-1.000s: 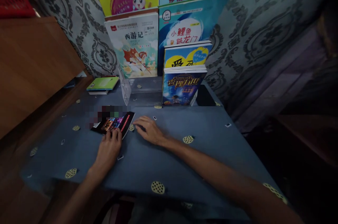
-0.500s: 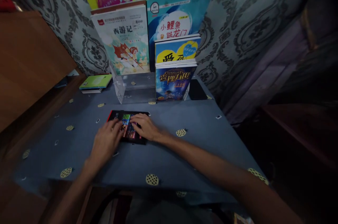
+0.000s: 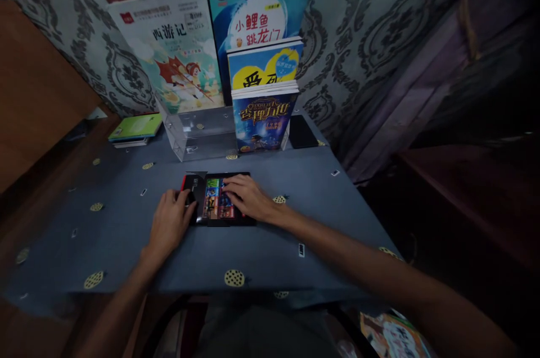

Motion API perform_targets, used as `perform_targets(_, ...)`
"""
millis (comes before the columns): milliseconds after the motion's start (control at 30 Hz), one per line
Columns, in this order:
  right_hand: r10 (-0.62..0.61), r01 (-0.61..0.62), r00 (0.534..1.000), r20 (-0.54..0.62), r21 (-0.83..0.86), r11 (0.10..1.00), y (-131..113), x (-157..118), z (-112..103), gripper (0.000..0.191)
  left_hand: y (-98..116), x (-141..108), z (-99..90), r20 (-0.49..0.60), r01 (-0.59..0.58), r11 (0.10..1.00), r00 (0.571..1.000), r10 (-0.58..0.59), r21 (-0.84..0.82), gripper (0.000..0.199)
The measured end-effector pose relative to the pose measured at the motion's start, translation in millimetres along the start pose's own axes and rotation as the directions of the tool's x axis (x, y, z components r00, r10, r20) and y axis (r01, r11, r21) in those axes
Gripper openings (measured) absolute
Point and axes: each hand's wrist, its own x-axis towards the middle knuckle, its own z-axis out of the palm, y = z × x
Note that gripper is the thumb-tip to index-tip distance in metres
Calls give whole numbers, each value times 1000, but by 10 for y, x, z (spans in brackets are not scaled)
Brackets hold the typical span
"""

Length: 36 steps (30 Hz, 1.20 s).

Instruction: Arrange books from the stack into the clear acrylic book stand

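Observation:
A flat black box (image 3: 201, 206) with a red left edge and rows of small colourful pictures lies on the blue tablecloth (image 3: 270, 259). At its left end, my left hand (image 3: 171, 216) has curled fingers and thumb against the box. My right hand (image 3: 248, 196) reaches over the right part from the near side, fingers and thumb bent across the pictures and covering some of them. Both hands are closed on the box. The undersides of the fingers are hidden.
Behind the box, a clear acrylic stand (image 3: 202, 141) holds upright books, with a dark blue book (image 3: 264, 122) in front. A green book (image 3: 135, 126) tops a small stack at the back left. A dark flat object (image 3: 301, 132) lies right of the stand.
The box and both hands have shifted to the right on the cloth. My left hand has drawn back toward the box's left end, uncovering more of the pictures. The camera view has also shifted.

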Motion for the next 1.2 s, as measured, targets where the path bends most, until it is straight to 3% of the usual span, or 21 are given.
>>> perform_targets(267, 72, -55, 994, 77, -205, 977, 86, -245, -442, 25, 565, 49, -21, 67, -158, 985, 984, 162, -72, 31)
perform_targets(433, 99, -78, 991, 88, -222, 972, 49, -299, -472, 28, 799, 160, -192, 184, -205, 973, 966, 184, 102, 26)
perform_targets(533, 91, -76, 992, 87, -163, 984, 61, -321, -441, 31, 884, 290, -185, 162, -239, 962, 962, 218, 128, 23)
perform_targets(667, 86, -70, 989, 119, -130, 989, 98, -351, -395, 42, 952, 428, 6, 102, -336, 942, 938, 332, 21, 27)
perform_targets(800, 91, -62, 983, 158, -182, 981, 118, -369, -365, 45, 974, 467, 138, 103, -349, 937, 932, 348, -5, 32)
perform_targets(1000, 134, -101, 980, 149, -212, 972, 105, -356, -408, 43, 915, 448, 129, 77, -301, 953, 950, 303, -32, 25)
perform_targets(1200, 279, -249, 958, 73, -275, 929, 229, -441, -575, 39, 852, 433, 140, 76, -267, 963, 960, 269, -32, 23)
